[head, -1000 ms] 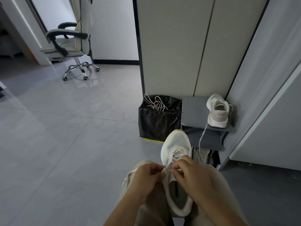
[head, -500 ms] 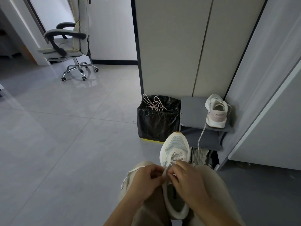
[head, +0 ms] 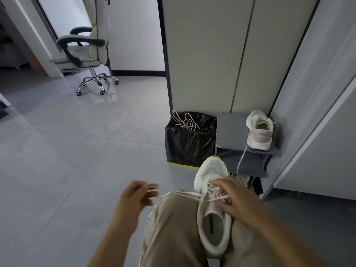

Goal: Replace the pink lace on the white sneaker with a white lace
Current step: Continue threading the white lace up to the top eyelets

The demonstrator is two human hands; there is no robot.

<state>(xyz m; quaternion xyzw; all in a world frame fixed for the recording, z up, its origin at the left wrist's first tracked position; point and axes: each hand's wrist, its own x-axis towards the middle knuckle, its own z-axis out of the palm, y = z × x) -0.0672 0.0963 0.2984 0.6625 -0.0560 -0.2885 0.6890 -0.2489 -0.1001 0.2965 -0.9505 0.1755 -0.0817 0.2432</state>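
Two hands, together at the eyelets a second ago, now stand apart. Your left hand (head: 137,195), blurred, has swung out leftward, its fingers pinching the white lace (head: 183,193) and drawing it taut over your knee; this likely means one more crossing is pulled through. Behind, the black-lined bin (head: 189,147) holds the discarded pink lace (head: 185,122). The white sneaker (head: 213,226) lies in your lap, and your right hand (head: 238,197) curls its fingers over the lacing, steadying it. A shelf (head: 231,130) carries the second sneaker (head: 260,132).
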